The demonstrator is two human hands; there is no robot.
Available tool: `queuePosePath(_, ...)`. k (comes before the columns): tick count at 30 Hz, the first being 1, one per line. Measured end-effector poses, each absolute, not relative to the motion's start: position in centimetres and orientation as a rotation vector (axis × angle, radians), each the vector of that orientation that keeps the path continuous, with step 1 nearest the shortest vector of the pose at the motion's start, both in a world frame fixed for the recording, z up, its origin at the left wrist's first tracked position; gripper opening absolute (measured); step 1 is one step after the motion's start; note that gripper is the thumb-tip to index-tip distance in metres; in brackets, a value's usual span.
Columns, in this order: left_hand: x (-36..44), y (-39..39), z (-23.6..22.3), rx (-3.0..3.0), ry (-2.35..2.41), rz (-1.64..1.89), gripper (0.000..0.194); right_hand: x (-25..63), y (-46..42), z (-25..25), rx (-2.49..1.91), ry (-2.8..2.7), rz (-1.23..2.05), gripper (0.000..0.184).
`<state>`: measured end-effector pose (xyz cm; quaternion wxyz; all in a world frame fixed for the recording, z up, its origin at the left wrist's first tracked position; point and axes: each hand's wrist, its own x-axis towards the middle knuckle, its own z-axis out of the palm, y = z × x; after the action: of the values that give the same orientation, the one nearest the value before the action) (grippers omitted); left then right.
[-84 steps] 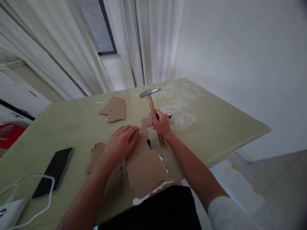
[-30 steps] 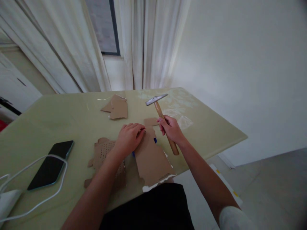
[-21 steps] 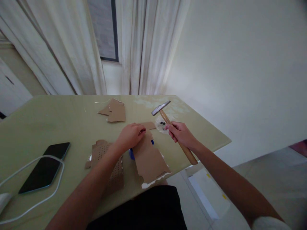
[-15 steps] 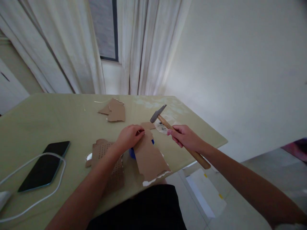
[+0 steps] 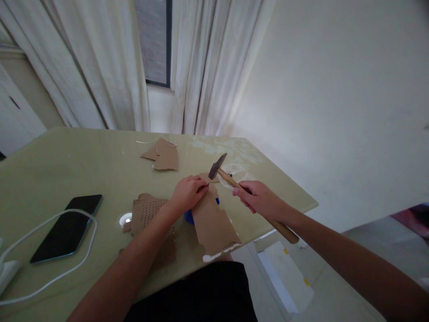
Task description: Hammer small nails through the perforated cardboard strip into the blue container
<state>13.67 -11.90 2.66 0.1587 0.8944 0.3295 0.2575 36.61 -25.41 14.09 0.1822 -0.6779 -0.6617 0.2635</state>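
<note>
My left hand (image 5: 190, 192) rests at the far end of a long torn cardboard piece (image 5: 214, 226), thumb and fingers pinched around a tiny dark nail (image 5: 208, 184) whose tip barely shows. Part of a blue object (image 5: 189, 217) peeks out from under that cardboard. Wrapped round the wooden handle of a hammer (image 5: 231, 179), my right hand (image 5: 254, 196) holds it raised, with the metal head just above and right of my left fingertips. Beneath my left forearm lies another cardboard piece (image 5: 150, 211), dotted with rows of holes.
More torn cardboard (image 5: 167, 157) lies toward the far side. A clear plastic bag (image 5: 239, 172) with small dark bits sits behind the hammer. At left are a dark tablet (image 5: 69, 228) and a white cable (image 5: 50, 281). The table's edge (image 5: 284, 218) runs along the right.
The hammer head has come down and closer to my left fingertips. My left hand keeps its pinch at the cardboard's far end. The whole view has shifted slightly.
</note>
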Motion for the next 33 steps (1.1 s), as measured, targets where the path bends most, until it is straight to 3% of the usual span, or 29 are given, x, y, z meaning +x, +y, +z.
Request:
queuePosePath(26,13.61,-11.96,2.19,2.501,0.925,0.767,0.018,35.69,-25.93,13.07,-1.916,-1.787,0.87,0.042)
queuePosePath(33,13.61,-12.01,2.24,2.468,0.958,0.772,0.017,35.74,-26.19,13.49,-1.896,-1.85,0.615,0.046)
